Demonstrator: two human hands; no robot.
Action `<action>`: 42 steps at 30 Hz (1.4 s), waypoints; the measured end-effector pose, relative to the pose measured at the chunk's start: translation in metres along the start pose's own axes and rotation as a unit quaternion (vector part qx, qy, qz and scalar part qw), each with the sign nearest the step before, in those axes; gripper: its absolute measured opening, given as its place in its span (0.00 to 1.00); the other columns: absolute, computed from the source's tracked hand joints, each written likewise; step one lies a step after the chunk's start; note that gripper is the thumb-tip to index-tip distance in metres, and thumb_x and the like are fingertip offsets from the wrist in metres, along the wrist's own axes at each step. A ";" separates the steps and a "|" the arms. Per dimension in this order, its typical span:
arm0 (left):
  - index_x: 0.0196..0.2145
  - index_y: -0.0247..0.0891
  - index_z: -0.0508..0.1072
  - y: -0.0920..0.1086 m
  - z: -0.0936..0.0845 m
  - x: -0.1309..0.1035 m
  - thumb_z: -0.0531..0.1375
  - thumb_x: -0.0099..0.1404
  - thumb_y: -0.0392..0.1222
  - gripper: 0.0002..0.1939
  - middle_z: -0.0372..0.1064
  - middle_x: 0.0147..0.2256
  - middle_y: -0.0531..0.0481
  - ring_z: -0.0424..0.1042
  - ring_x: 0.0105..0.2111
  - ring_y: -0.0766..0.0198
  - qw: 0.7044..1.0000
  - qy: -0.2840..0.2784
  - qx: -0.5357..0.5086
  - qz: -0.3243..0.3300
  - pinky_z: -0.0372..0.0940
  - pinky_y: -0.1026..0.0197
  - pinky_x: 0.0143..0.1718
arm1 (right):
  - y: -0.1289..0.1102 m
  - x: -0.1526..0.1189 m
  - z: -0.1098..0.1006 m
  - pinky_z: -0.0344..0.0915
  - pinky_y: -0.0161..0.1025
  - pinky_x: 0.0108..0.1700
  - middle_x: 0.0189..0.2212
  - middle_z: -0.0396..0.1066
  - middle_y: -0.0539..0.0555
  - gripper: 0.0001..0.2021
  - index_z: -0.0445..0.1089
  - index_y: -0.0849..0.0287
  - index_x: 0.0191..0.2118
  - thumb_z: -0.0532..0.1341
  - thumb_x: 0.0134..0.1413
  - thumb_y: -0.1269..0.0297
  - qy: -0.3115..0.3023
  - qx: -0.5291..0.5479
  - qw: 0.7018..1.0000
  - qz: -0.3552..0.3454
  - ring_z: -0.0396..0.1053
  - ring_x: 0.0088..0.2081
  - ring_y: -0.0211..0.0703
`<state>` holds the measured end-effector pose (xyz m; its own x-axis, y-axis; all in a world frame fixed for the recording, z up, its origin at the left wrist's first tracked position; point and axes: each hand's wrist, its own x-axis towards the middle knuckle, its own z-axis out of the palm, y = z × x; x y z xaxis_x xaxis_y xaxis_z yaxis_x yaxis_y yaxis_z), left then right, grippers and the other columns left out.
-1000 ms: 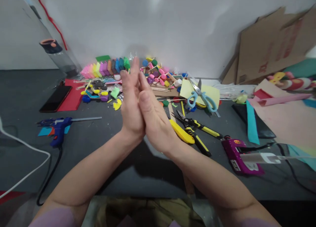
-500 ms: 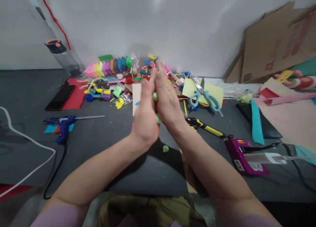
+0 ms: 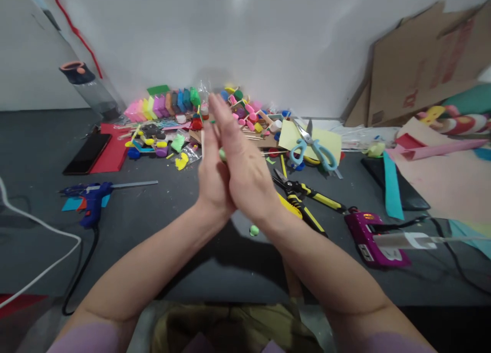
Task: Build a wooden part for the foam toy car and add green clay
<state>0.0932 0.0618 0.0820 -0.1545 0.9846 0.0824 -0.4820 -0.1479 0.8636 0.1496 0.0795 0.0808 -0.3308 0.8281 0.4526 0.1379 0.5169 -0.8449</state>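
My left hand (image 3: 213,181) and my right hand (image 3: 247,174) are pressed palm to palm above the middle of the table, fingers stretched forward. Light green clay (image 3: 222,154) shows between the palms near the finger bases; the rest of it is hidden. A small light green lump (image 3: 253,230) lies on the dark table just below my right wrist. Right of my right hand are yellow-and-black pliers (image 3: 320,197) and a yellow round item (image 3: 290,206), partly covered by the wrist.
Scissors (image 3: 312,146) lie on yellow paper at the back. Coloured clay packs (image 3: 163,105) line the wall. A blue glue gun (image 3: 92,199) and phone (image 3: 87,153) are left; a purple device (image 3: 374,238) is right. A bottle (image 3: 92,89) leans at back left.
Both hands have moved left, with the right hand further over the left. Less green clay shows between them. More of the pliers is uncovered, and the view has shifted slightly.
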 end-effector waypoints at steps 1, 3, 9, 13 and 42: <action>0.68 0.52 0.58 -0.001 0.002 0.000 0.35 0.77 0.53 0.28 0.57 0.68 0.62 0.47 0.71 0.63 0.999 0.001 -0.044 -0.007 0.54 0.59 0.69 | 0.005 0.003 -0.001 0.36 0.46 0.74 0.71 0.51 0.44 0.27 0.57 0.50 0.69 0.40 0.72 0.50 0.026 -0.007 1.000 0.004 0.37 0.74 0.39; 0.67 0.45 0.60 -0.003 0.005 0.000 0.36 0.77 0.54 0.29 0.63 0.65 0.53 0.54 0.70 0.57 0.995 -0.011 -0.088 -0.055 0.57 0.53 0.67 | 0.013 0.006 -0.004 0.31 0.51 0.74 0.71 0.53 0.46 0.27 0.60 0.50 0.67 0.42 0.71 0.48 0.055 -0.042 0.997 0.025 0.35 0.74 0.43; 0.64 0.47 0.64 -0.006 0.006 0.000 0.36 0.78 0.48 0.27 0.69 0.60 0.52 0.62 0.65 0.60 0.988 -0.016 -0.147 -0.044 0.61 0.53 0.64 | 0.010 0.003 -0.003 0.30 0.51 0.74 0.71 0.53 0.51 0.28 0.62 0.53 0.66 0.40 0.72 0.47 0.031 -0.112 0.992 -0.039 0.38 0.74 0.41; 0.53 0.46 0.74 -0.006 0.011 -0.010 0.44 0.77 0.46 0.21 0.76 0.53 0.52 0.70 0.59 0.61 0.963 0.013 -0.177 -0.201 0.70 0.59 0.55 | 0.022 0.016 -0.018 0.24 0.63 0.71 0.65 0.64 0.53 0.25 0.71 0.49 0.58 0.44 0.71 0.46 0.099 -0.178 0.978 -0.031 0.45 0.73 0.51; 0.43 0.41 0.72 -0.040 -0.071 -0.075 0.59 0.64 0.38 0.08 0.75 0.40 0.50 0.70 0.31 0.64 0.913 -0.167 0.314 -0.198 0.63 0.60 0.36 | 0.053 -0.117 -0.080 0.64 0.42 0.38 0.35 0.73 0.57 0.03 0.71 0.58 0.40 0.60 0.60 0.69 -0.223 -0.267 0.934 0.083 0.71 0.36 0.47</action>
<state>0.0629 -0.0129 0.0059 0.2465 0.9383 -0.2426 0.1634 0.2065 0.9647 0.2699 0.0276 0.0060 -0.6037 0.7947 0.0634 0.6286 0.5235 -0.5752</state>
